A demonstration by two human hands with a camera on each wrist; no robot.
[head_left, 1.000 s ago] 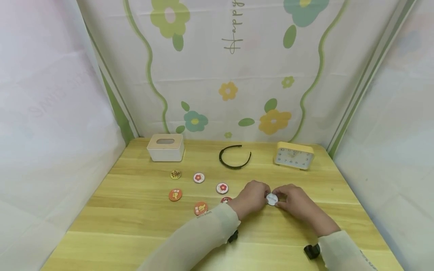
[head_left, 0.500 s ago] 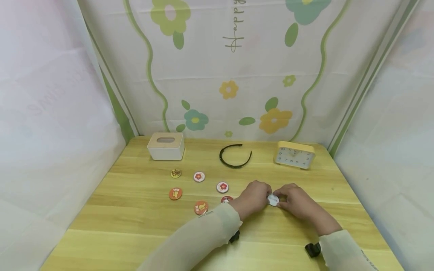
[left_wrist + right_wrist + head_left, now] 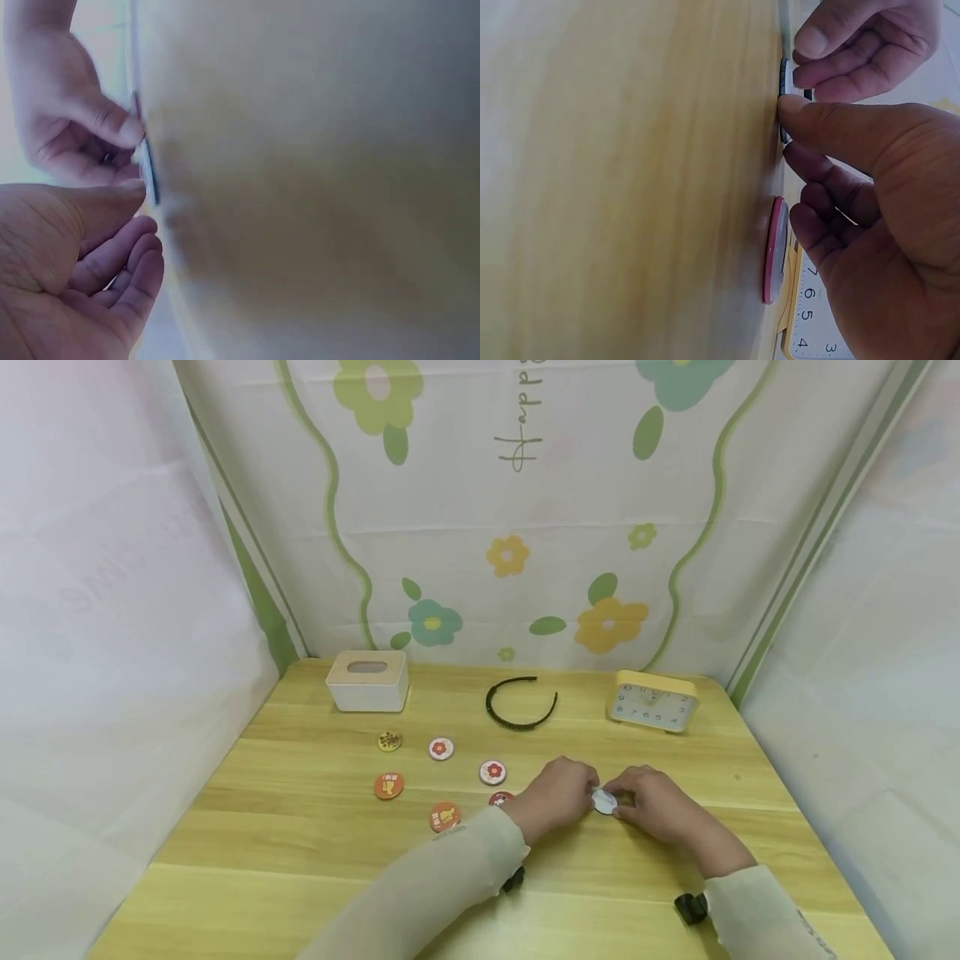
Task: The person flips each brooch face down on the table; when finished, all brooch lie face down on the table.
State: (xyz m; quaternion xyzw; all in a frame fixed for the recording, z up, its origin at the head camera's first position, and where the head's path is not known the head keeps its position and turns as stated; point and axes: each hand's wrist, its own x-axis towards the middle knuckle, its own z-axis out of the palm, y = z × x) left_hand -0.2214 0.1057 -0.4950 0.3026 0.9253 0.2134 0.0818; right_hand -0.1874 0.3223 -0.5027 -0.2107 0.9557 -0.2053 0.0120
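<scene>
A round button badge [image 3: 604,802], its white back facing up, is held between both hands at the right of the table. My left hand [image 3: 558,795] pinches its left edge. On the opposite edge, the thumb and fingers of my right hand [image 3: 654,806] grip it. From the right wrist, the badge [image 3: 784,79] looks thin and edge-on, close to the tabletop. Below my right hand in that view lies another badge with a red rim [image 3: 769,255]; the hand hides it from the head view. A red badge [image 3: 500,799] is partly covered by my left forearm.
Several badges lie to the left, among them two orange ones [image 3: 388,786], two white ones with red flowers [image 3: 492,772] and a small yellow one [image 3: 389,742]. Along the back are a tissue box [image 3: 367,683], a black headband [image 3: 517,724] and a yellow clock [image 3: 652,703].
Both hands stay on the badge in nearly the same spot, with only slight finger movement. The head view has shifted a little, moving the whole scene slightly upward.
</scene>
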